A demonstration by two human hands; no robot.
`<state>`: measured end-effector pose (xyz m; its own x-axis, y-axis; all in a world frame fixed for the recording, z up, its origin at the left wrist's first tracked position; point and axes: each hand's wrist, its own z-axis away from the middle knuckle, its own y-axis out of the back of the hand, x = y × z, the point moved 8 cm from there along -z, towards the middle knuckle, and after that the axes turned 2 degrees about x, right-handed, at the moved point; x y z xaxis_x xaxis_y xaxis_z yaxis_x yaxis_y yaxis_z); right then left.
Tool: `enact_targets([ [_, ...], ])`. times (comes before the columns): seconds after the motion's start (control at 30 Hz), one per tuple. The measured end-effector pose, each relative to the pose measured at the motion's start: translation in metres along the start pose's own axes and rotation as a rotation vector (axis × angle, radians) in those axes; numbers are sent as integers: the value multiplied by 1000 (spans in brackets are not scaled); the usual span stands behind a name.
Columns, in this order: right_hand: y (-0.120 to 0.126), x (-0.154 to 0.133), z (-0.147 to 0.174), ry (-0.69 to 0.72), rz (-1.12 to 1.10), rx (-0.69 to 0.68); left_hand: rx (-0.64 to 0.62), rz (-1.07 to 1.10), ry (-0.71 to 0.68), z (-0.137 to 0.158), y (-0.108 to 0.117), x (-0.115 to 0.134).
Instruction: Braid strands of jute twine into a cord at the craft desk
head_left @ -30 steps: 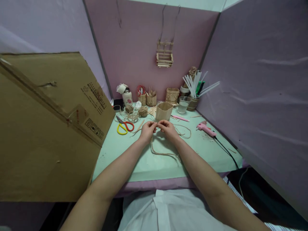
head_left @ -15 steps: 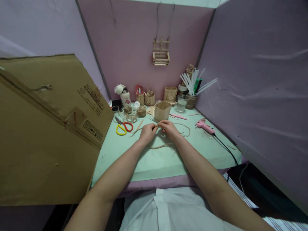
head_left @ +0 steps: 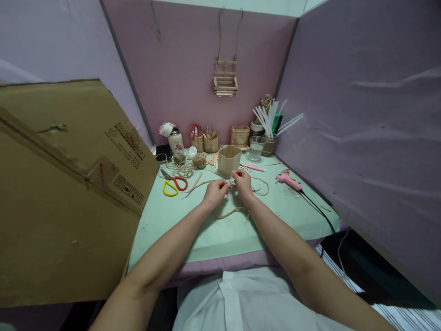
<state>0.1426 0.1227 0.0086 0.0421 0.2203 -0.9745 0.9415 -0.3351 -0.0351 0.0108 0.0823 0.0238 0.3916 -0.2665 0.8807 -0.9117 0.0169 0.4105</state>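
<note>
Both hands meet over the table, pinching tan twine (head_left: 230, 214) between the fingertips. My left hand (head_left: 217, 191) is closed on it, with strands trailing off to the left. Slightly higher, my right hand (head_left: 243, 182) also pinches the twine, and a loop of it lies on the cloth to the right. A braided-looking length rests on the table below the hands. Just behind them stands a round wooden-stick cup (head_left: 229, 162), upright. Exactly how the strands cross between the fingers is hidden.
Scissors (head_left: 175, 183) with red and yellow handles lie at left, near twine balls (head_left: 199, 160). At right are a pink glue gun (head_left: 289, 179) with a cord and a plastic cup of liquid (head_left: 257, 148). A big cardboard sheet (head_left: 69, 193) borders the left side.
My right hand has moved slightly up and away from the left, which has turned a little lower, and the fingertips are farther apart. The whole view has shifted slightly.
</note>
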Motion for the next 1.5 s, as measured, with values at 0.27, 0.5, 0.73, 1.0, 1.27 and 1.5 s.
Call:
enact_targets([
  [0.27,-11,-10,5,-50,-185,-207,-8,366,160,1,-3,-19],
  [0.5,-10,-5,0,-57,-214,-207,-117,566,247,4,-11,-21],
  [0.73,-14,-5,4,-105,-176,-260,-145,707,367,8,-17,-20],
  [1.0,-17,-2,6,-80,-116,-303,-81,641,403,7,-7,-22],
  [1.27,-18,-2,5,-95,-168,-303,-4,521,240,1,2,-18],
  [1.5,-21,-5,5,-62,-170,-344,10,502,220,0,2,-20],
])
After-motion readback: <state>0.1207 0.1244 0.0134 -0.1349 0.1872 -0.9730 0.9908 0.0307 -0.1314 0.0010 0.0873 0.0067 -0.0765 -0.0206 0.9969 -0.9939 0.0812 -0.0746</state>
